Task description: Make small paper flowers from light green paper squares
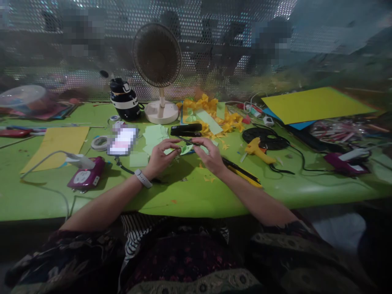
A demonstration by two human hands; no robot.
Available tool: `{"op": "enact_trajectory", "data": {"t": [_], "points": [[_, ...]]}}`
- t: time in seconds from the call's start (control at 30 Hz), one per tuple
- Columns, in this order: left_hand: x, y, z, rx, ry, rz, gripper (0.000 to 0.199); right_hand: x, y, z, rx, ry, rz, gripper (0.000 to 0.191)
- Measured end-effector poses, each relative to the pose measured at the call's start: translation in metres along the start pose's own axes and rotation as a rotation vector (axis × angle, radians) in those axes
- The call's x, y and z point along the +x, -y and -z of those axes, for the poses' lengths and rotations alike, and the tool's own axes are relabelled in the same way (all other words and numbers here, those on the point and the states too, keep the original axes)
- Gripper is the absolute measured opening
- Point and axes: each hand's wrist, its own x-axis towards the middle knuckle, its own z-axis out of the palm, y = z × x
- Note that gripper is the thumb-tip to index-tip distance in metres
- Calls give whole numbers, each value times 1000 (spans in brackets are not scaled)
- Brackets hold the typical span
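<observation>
When handling paper this small, best to pinch lightly and avoid creasing. In the head view, see the green paper over the middle of the desk, gripped at its left edge by the closed fingers of the left hand; find a slim dark piece apparently pinched by the right hand. Farther back, note a dark bottle, capped, contents hidden, and at far left a clear tub with coloured items too blurred to name.
</observation>
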Motion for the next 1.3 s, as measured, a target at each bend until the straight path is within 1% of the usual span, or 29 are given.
{"op": "enact_trajectory", "data": {"t": [0.3, 0.53, 0.77, 0.9, 1.07, 1.3], "points": [[1, -2, 1, 32, 14, -10, 7, -1, -7, -2, 16, 49, -60, 18], [0, -3, 0, 49, 47, 17, 7, -1, -5, -2, -42, 48, -16, 18], [-1, -5, -2, -17, 50, 117, 13, -1, -6, -4, -84, 32, 9, 20], [-1, -5, -3, -51, 82, 161, 15, -1, -3, -4, -77, 51, -6, 21], [-1, -3, -2, -50, 78, 159, 14, -2, 0, -4, -3, 82, -27, 24], [-1, -2, -4, -63, 82, 148, 12, -4, 3, -3, -14, 95, -39, 24]]}}
